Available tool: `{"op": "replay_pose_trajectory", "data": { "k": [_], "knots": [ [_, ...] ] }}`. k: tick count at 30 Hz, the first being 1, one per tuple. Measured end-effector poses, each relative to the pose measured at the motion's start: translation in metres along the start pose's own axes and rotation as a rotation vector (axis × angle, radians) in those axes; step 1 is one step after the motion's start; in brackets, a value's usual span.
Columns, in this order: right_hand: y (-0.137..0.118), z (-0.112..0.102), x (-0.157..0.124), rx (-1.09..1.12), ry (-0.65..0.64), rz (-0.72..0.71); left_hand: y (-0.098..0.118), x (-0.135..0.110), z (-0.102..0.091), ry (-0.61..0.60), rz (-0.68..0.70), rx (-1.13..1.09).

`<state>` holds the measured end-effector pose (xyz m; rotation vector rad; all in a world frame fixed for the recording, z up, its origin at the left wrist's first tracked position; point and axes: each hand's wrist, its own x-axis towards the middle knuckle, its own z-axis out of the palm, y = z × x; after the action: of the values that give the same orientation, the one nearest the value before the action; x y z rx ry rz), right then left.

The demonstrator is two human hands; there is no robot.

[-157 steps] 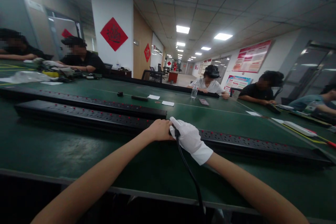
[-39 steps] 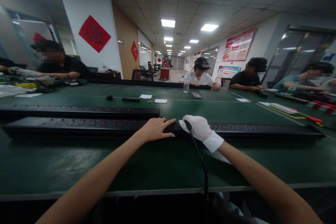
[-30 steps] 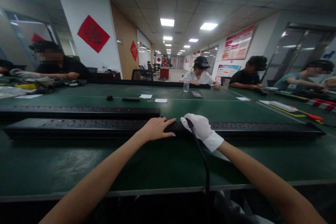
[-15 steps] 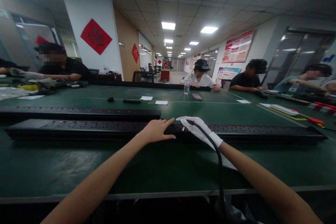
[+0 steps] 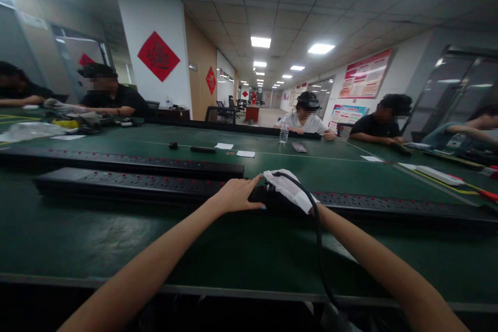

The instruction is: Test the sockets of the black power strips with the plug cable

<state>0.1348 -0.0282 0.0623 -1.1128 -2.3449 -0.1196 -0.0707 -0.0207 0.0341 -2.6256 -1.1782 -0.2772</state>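
A long black power strip (image 5: 187,190) with sockets and red dots along its top lies across the table in front of me. My left hand (image 5: 237,195), bare, rests on the strip's middle with thumb and fingers spread. In a white glove, my right hand (image 5: 290,190) is closed around a black power plug (image 5: 269,187), its metal prongs showing just above the strip. From the plug a black cable (image 5: 319,249) runs over the glove and down past the table edge. The gloved fingertips are close to my left index finger; whether the prongs touch a socket cannot be made out.
A second black power strip (image 5: 128,161) lies behind the first, to the left. Farther back are a short black bar (image 5: 203,150), paper slips (image 5: 246,154) and a water bottle (image 5: 284,132). Several people sit around the green table (image 5: 116,238). A white strip (image 5: 439,175) lies at right.
The view has turned slightly left, so the scene has shifted right. My right hand with the plug has tilted and come closer to my left hand, which stays on the strip.
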Motion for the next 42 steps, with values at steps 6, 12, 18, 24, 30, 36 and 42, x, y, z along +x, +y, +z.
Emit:
{"op": "replay_pose_trajectory", "data": {
  "k": [6, 12, 18, 24, 30, 36, 42],
  "knots": [
    [0.004, 0.013, 0.009, 0.07, -0.029, 0.107, 0.0, 0.001, -0.001, -0.026, -0.02, 0.006],
    [0.002, 0.014, 0.017, -0.039, -0.044, 0.087, 0.0, 0.001, 0.0, -0.024, -0.029, 0.002],
    [-0.005, 0.005, 0.018, -0.202, -0.116, 0.104, -0.001, 0.0, 0.0, -0.035, -0.02, -0.008],
    [-0.027, 0.02, 0.002, -0.423, -0.006, 0.091, -0.001, 0.002, 0.0, -0.033, -0.025, 0.002],
    [-0.026, 0.022, -0.005, -0.458, -0.005, 0.063, 0.0, 0.002, 0.0, -0.039, -0.039, -0.004],
    [-0.017, 0.019, -0.001, -0.341, -0.122, 0.085, 0.0, 0.0, -0.002, -0.03, 0.0, -0.021],
    [-0.015, 0.023, -0.003, -0.382, -0.1, 0.107, 0.0, 0.0, -0.001, -0.032, 0.006, -0.013]
  ]
}}
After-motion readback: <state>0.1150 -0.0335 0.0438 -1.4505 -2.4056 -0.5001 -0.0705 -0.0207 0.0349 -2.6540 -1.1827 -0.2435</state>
